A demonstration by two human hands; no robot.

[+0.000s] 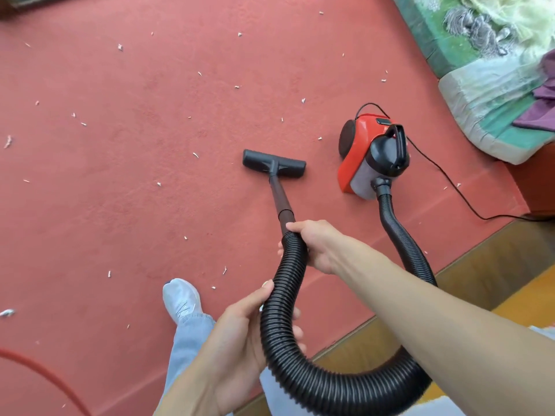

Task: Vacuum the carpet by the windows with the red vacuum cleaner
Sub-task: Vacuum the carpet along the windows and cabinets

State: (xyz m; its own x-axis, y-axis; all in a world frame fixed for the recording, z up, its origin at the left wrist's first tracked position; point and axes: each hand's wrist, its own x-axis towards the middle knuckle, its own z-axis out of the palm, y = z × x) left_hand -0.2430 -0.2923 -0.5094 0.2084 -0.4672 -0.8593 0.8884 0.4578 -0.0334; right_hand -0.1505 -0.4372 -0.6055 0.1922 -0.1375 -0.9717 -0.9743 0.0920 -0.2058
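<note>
1. Fingers (299, 333) of the left hand (237, 334) are curled round the black ribbed hose (286, 280), thumb laid over the near side. So it's gripped properly, closest to the camera.
2. Just past that, the right hand (321, 247) is wrapped round the top end of the same hose, right where it's joined to the wand (277, 196). Its fingers are closed tight on it.
3. From the left hand the hose is looped down under the right forearm, then back up to the front of the machine.
4. Left of the left hand, a pale shoe (181, 298) and a jeans leg (186, 349) are planted on the carpet (135, 160). A red cable (30, 361) is seen curving across the bottom-left corner.
5. The wand is slanted down and away to the black floor nozzle (274, 164), which is laid flat on the carpet about mid-frame.
6. The red vacuum cleaner (357, 145) is parked on the carpet to the right of the nozzle, not touching it, black handle (398, 139) on top. A black power cord (432, 165) is trailed off to the right.
7. White scraps (120, 48) are scattered all over the carpet, mostly left and further out.
8. A wooden floor (495, 265) is seen along the carpet's lower-right edge. Far right, a pale mattress (480, 94) is topped with a green cover (444, 40) and a purple cloth (534, 115).
</note>
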